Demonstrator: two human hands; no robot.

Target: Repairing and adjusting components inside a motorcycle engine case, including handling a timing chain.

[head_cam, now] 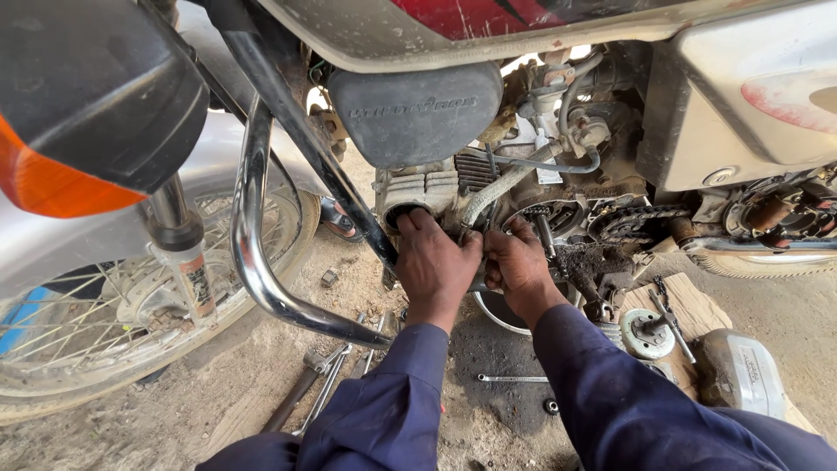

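Two hands pressed close together at the underside of a motorcycle engine (523, 205), low in the middle of the frame. Left hand (433, 262) with fingers curled up against the bottom of the cylinder, just beneath the round exhaust port (403, 215); cannot tell whether anything is clasped inside, knuckles hiding the palm. Right hand (520, 266) likewise bent at the fingers, tips pushed into the open crankcase beside a dark shaft; grip hidden too, so no saying whether shut on a part or merely pressing. Both wrists in dark blue sleeves (602, 392) coming up from the bottom edge.

Above the hands, ribbed cylinder fins, a grey corrugated hose (501, 187) slanting across, and a black padded cover (417, 109). To the right of the right hand, an exposed drive chain (641, 218) on its sprocket. Left of the left hand, a chromed crash bar (253, 244) curving down, then the spoked front wheel (96, 327) and an orange indicator lens (44, 183).

On the sandy ground (131, 427), several spanners (327, 384) lying near the left sleeve, one slim wrench (513, 378) between the forearms, and a removed grey engine cover (741, 375) at the right, beside a piece of cardboard (689, 305) carrying a round part.
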